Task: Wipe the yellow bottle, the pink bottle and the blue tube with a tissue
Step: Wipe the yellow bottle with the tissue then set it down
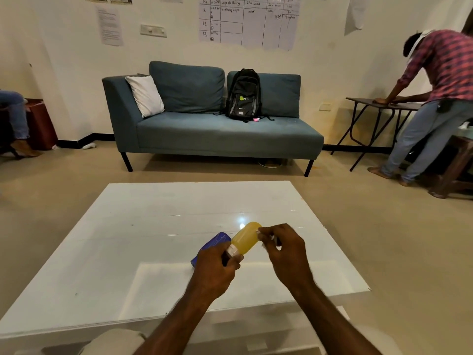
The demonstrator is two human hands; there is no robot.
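Both hands up over the near middle of the table; left hand (217, 265) clenched round the white cap end of the yellow bottle (246, 238), which is lifted off the surface and tilted, base pointing up and away; right hand (282, 248) pinching a small bit of white tissue (266, 235) against the bottle's upper side, fingers curled on it; tissue mostly hidden by the fingers.

Blue tube (212, 245) lying on the table just behind and left of the left hand, partly covered by it; pink bottle not visible in this view.

Surface: glossy white table (128, 239), low, rectangular, a light glare spot just beyond the bottle, a few faint marks on the left part; beige floor around it.

Room: off-white wall with a handwritten chart (247, 19) and other taped sheets; teal sofa (212, 129) against the wall, white pillow (145, 95) at its left end, black backpack (244, 94) upright on the seat; dark folding table (384, 103) at right with a person in a plaid shirt (442, 73) bent over it; legs of a seated person (18, 116) at the left edge.

Counts: one yellow bottle, one blue tube, one tissue, one sofa, one backpack, one white pillow, two other people.
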